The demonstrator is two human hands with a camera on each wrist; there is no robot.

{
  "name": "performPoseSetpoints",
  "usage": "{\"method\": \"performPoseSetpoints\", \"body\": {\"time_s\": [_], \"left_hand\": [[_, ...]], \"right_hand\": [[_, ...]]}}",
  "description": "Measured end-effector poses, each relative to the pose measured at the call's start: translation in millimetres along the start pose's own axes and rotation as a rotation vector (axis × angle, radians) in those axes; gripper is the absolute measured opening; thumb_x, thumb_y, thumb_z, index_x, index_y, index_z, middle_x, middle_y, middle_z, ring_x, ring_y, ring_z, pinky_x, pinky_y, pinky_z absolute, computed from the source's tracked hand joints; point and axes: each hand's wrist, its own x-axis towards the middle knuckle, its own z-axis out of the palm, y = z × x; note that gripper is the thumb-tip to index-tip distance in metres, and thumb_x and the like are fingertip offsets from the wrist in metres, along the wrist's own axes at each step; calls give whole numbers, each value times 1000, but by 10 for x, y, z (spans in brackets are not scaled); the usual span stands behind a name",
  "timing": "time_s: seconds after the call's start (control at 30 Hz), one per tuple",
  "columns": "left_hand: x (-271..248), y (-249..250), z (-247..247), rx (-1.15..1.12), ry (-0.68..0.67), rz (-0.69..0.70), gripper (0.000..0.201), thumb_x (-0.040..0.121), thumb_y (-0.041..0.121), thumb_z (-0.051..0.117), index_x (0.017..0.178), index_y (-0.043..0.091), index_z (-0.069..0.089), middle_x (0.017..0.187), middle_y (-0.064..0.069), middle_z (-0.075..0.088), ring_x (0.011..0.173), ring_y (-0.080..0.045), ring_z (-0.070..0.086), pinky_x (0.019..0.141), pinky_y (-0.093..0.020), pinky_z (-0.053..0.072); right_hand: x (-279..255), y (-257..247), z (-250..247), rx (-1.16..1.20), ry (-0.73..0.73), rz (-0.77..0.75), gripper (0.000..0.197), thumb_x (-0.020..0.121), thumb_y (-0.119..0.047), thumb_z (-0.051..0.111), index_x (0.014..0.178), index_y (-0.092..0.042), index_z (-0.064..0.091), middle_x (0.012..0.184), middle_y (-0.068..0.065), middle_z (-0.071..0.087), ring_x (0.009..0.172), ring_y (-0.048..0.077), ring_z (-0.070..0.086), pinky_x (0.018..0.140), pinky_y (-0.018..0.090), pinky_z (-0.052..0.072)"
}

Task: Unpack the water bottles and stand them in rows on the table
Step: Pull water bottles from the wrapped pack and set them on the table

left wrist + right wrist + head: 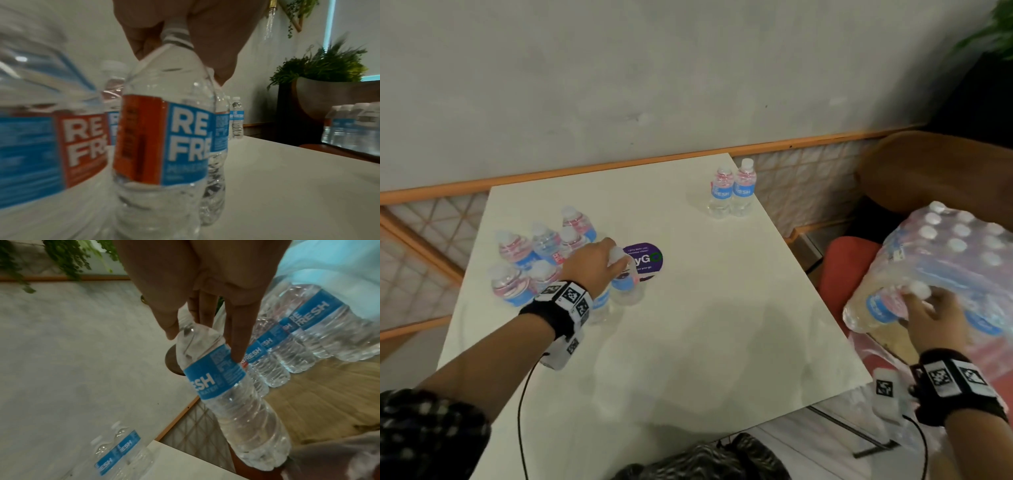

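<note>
Left hand (592, 262) gripping the white cap of a clear plastic water bottle (626, 284) standing on the white square table (688, 325), blue-and-red label reading "RE FRE", right hand (924, 313) pinching a blue-labelled "FRESH" bottle (232, 395) at the shrink-wrapped bottle pack (955, 260) right of the table, grey wall (619, 85) behind.

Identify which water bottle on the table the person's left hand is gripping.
The bottle at the cluster's right edge, beside the purple sticker: the left hand grips its cap. The other bottles on the table stand untouched.
</note>
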Motion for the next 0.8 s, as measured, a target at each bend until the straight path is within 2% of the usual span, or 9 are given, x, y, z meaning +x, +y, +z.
{"method": "performPoseSetpoints", "body": {"time_s": [0.1,0.23,0.33,0.4,0.5,0.6,0.67,0.73,0.8], "left_hand": [[-40,-227,-37,6,16,-61,45,92,49,49,113,9,52,98,-13,65,89,-31,59,67,-35,43],[-109,-419,-61,-27,62,-88,48,93,42,52,125,7,52,112,-15,64,102,-34,59,78,-40,47],[-141,-467,-71,-33,86,-62,44,92,40,54,123,8,53,112,-15,64,101,-34,59,76,-39,46],[-155,-469,-77,-16,91,-54,44,92,41,53,123,10,54,111,-14,65,100,-33,60,75,-38,47],[-169,-495,-109,52,70,-20,49,92,48,48,128,15,51,116,-10,65,103,-30,60,76,-38,50],[-183,-517,-149,98,17,26,52,92,53,45,132,19,49,122,-5,62,107,-26,59,79,-38,50],[-195,-524,-167,92,-8,50,50,92,50,48,131,20,49,122,-5,61,106,-25,59,78,-37,49],[-192,-550,-187,104,-8,59,48,92,47,49,132,20,48,124,-5,61,106,-25,60,79,-37,49],[-205,-570,-211,117,-1,49,48,92,45,48,134,20,47,128,-5,58,109,-26,58,80,-40,50]], "right_hand": [[-53,-7,28,-30,10,-37,46,83,-47,62,118,-21,48,121,6,58,108,26,59,91,52,50],[-159,-101,56,-19,8,-91,45,79,-53,64,113,-27,50,116,4,60,109,23,60,91,52,51],[-295,-186,126,-8,-67,-123,38,68,-65,67,96,-43,52,111,6,64,103,23,63,86,49,54],[-403,-222,228,-32,-143,-142,28,76,-56,66,96,-43,51,107,6,65,97,25,66,84,50,54],[-684,-305,521,-49,-307,-203,24,85,-33,66,103,-27,51,98,8,63,96,31,63,85,49,53],[-947,-339,797,-110,-470,-296,24,80,-35,70,96,-34,53,95,-4,65,93,20,63,80,40,53],[-1093,-357,970,-167,-556,-331,23,83,-24,70,100,-26,55,98,-4,65,94,15,62,74,25,49],[-1247,-428,1137,-198,-633,-352,24,83,-23,70,102,-23,56,102,-5,65,95,12,61,68,12,42],[-1383,-478,1289,-213,-710,-373,24,83,-24,70,103,-24,55,102,-7,64,96,10,60,69,7,41]]}}
